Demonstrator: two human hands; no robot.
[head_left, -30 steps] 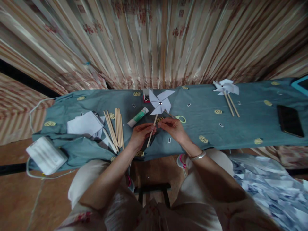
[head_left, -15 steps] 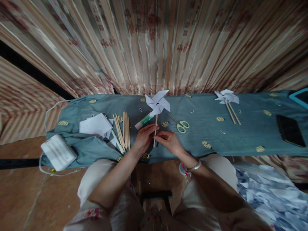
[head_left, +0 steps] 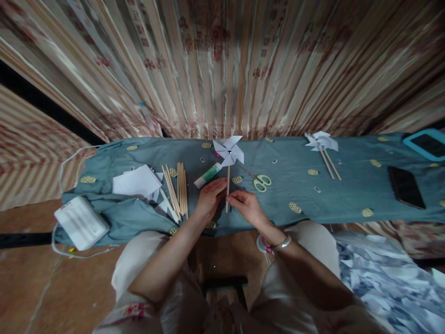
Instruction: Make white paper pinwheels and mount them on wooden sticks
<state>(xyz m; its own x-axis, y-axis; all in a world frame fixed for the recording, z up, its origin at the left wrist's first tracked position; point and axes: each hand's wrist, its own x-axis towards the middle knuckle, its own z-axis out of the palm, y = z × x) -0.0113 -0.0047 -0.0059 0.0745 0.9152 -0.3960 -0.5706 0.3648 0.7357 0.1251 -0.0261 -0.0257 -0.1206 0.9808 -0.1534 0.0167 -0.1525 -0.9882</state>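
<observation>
A white paper pinwheel on a thin wooden stick stands upright in front of me, a small round pin at its centre. My left hand pinches the stick from the left, partway down. Lower on the same stick, the fingertips of my right hand close on it from the right. Just left of the pinwheel lies a green and white glue stick. Scissors with pale green handles rest to its right. Several wooden sticks lie side by side left of my left hand.
White paper sheets lie on the left of the cloth-covered table, with a white box and cable at its corner. Finished pinwheels, a black phone and a blue-framed device lie right. Paper scraps are heaped below.
The view has shifted slightly, bringing more of the blue-framed device in. The pinwheel has turned a little on its stick; both hands keep their hold.
</observation>
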